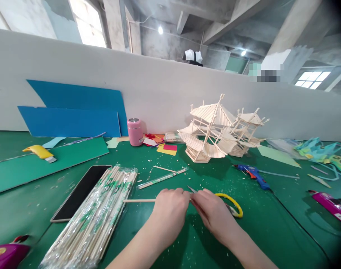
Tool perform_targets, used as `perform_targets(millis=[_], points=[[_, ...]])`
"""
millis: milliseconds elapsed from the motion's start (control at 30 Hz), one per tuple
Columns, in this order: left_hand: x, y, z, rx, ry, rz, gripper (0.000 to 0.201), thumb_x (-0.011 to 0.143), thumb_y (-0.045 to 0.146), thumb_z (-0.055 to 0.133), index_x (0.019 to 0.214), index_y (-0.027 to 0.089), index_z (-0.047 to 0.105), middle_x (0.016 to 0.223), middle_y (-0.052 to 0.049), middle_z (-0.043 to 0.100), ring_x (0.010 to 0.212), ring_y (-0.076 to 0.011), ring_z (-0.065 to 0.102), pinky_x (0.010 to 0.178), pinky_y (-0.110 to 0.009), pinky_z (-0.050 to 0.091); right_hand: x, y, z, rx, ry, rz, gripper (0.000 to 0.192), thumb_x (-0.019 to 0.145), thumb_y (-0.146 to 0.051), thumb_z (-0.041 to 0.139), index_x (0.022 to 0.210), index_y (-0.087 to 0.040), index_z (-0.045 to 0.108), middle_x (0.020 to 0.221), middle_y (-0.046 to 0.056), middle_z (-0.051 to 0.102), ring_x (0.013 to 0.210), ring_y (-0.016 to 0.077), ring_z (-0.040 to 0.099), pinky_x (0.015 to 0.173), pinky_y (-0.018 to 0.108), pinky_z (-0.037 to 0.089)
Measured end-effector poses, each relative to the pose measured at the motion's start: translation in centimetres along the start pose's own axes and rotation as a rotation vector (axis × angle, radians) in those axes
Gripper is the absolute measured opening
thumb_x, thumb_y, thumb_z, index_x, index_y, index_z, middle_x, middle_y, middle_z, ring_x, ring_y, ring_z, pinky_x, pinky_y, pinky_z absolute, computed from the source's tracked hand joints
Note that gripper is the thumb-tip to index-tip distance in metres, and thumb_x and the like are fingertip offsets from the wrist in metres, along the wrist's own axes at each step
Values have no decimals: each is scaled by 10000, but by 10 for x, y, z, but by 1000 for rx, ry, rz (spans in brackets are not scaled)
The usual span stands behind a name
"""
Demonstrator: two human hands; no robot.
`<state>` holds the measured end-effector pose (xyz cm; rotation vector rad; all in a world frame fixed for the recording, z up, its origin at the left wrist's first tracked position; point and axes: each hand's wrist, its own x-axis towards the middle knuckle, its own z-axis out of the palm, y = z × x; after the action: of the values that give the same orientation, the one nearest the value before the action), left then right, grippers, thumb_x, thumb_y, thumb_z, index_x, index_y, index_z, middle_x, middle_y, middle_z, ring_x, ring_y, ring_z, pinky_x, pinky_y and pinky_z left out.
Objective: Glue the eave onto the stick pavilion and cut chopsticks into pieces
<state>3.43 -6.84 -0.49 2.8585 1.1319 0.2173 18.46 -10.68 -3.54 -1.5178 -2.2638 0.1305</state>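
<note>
My left hand (172, 207) is closed in a fist around a thin wooden chopstick (139, 200), which sticks out to the left toward the packs. My right hand (211, 209) is close beside it, fingers pinched at the chopstick's other end. A pair of scissors with yellow handles (239, 209) shows behind my right hand; its blade tip emerges between the hands, and its middle is hidden. I cannot tell whether the right hand touches the scissors. Wrapped chopstick packs (94, 220) lie to the left. Beyond the hands are a single wrapped pair (162, 178) and a loose thin stick (165, 169).
A stick-built pavilion model (206, 130) stands at the back right. A blue glue gun (251, 175) with a trailing cord lies right. A phone-like black slab (82, 192), yellow cutter (39, 151), pink flask (135, 132) and blue boards (72, 121) are left. Wood crumbs dot the green table.
</note>
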Motion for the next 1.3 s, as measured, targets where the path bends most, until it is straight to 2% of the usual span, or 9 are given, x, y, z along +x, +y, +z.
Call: perform_targets(millis=[300, 500, 633, 733, 833, 933, 1033, 1167, 1300], points=[[6, 7, 23, -25, -133, -86, 230, 752, 38, 376, 732, 159, 570, 727, -70, 614, 639, -238, 596, 556, -342, 449, -8, 18, 23, 59, -54, 69, 198, 851, -130, 354, 732, -183, 503, 698, 38, 553, 660, 176, 502, 573, 274, 364], [-14, 7, 52, -23, -144, -141, 229, 691, 19, 435, 773, 169, 587, 723, -60, 619, 624, -219, 594, 544, -308, 435, -29, -2, 64, 126, -46, 69, 198, 824, -103, 341, 740, -182, 502, 666, 38, 577, 609, 174, 535, 537, 262, 375], [-24, -8, 52, 21, -11, -153, 215, 716, 40, 439, 776, 177, 593, 657, -37, 604, 565, -189, 571, 525, -291, 413, -31, -17, 71, 222, 16, 40, 233, 826, -136, 334, 677, -188, 505, 601, 32, 585, 558, 169, 549, 506, 256, 389], [-30, -26, 45, 12, 188, -243, 202, 804, 112, 392, 846, 172, 580, 653, -33, 584, 577, -174, 550, 559, -293, 408, -22, -11, 50, 234, 20, 126, 249, 866, -168, 328, 788, -189, 563, 693, 45, 624, 649, 182, 575, 584, 282, 429], [-35, -36, 47, -134, 343, -255, 202, 853, 191, 365, 862, 163, 565, 683, -34, 576, 613, -159, 538, 590, -284, 404, -10, 1, 32, 148, -11, 111, 221, 874, -221, 361, 908, -202, 579, 730, 45, 628, 702, 193, 582, 613, 301, 440], [-39, -35, 55, -236, 380, -207, 196, 855, 193, 373, 901, 161, 561, 686, -30, 573, 624, -149, 529, 596, -274, 396, -1, 4, 32, 133, 31, 97, 218, 873, -237, 371, 877, -199, 586, 754, 47, 630, 721, 188, 579, 650, 314, 439], [-40, -32, 58, -223, 397, -170, 196, 848, 186, 392, 923, 145, 569, 653, -29, 563, 583, -144, 507, 574, -276, 384, 2, 0, 40, 212, 66, 87, 193, 868, -210, 384, 856, -191, 575, 786, 41, 617, 732, 171, 563, 680, 315, 430], [-39, -32, 57, -219, 404, -170, 187, 838, 183, 415, 927, 143, 574, 644, -28, 556, 574, -142, 494, 556, -271, 380, -3, -1, 43, 314, 16, 66, 171, 856, -178, 410, 902, -194, 573, 875, 46, 580, 804, 165, 539, 716, 313, 431], [-39, -32, 58, -236, 406, -182, 183, 834, 180, 424, 947, 159, 566, 667, -27, 562, 597, -141, 509, 567, -263, 392, -8, 3, 45, 313, -37, 69, 207, 858, -191, 412, 984, -191, 577, 843, 52, 577, 777, 171, 536, 676, 317, 451]])
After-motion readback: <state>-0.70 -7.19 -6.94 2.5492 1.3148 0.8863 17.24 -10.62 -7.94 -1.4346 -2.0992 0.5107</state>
